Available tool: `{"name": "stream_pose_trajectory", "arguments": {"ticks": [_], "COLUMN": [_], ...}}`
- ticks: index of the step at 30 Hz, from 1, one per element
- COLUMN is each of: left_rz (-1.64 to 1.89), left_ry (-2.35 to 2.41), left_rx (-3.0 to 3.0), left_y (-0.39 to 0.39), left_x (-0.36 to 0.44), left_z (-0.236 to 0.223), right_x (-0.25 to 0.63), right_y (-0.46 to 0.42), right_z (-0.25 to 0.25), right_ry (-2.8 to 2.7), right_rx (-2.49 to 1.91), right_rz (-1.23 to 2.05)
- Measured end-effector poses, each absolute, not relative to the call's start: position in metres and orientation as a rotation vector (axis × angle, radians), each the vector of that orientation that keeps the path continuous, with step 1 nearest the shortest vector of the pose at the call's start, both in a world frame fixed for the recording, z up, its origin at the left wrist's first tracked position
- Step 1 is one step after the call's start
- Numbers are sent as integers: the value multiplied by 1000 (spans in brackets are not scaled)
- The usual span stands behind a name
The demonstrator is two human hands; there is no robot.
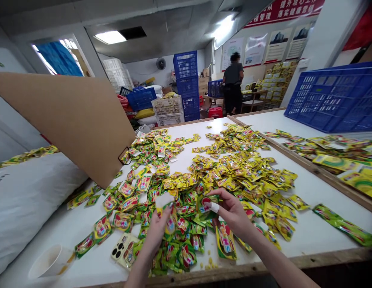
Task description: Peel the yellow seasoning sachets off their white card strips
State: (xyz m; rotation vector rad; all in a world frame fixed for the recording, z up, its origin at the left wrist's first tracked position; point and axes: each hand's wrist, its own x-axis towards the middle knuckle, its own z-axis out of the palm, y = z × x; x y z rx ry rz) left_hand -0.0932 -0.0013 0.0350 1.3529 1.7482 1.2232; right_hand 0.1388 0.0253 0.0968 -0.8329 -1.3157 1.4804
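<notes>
My left hand (158, 226) is closed on an upright yellow packet (170, 223) whose white top (164, 200) stands above the fingers. Between the thumb and fingers of my right hand (230, 212) is a small green sachet (205, 206) with a red print; the thumb has a white wrap on it. Under both hands spreads a pile of green sachets (186, 256). Just behind them lies a heap of yellow sachets (230, 172). Below my right hand a larger yellow-green packet (225, 240) lies flat on the white table (318, 244).
A phone (125, 249) and a white paper cup (50, 262) are at the left front. A cardboard sheet (74, 120) leans over a white sack (32, 200). A wooden strip (306, 164) divides the table; a blue crate (332, 98) stands beyond it. A person (233, 84) stands far back.
</notes>
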Motion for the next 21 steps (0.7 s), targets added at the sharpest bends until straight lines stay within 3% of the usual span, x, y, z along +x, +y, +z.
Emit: {"name": "stream_pose_trajectory", "arguments": {"ticks": [6, 10, 15, 21], "left_rz": [1079, 1015, 919, 832], "left_ry": [1178, 1230, 1191, 1113], "left_rx": [1042, 1053, 1051, 1114], "left_y": [-31, -37, -36, -41], "left_x": [-37, -23, -16, -16], "left_z": [65, 77, 69, 67], "right_x": [120, 130, 149, 162], "right_y": [28, 27, 14, -7], "right_z": [114, 113, 117, 107], "right_ry": [-1577, -1958, -2461, -2536], "right_rx": [-666, -586, -551, -587], "right_rz": [1286, 903, 713, 512]}}
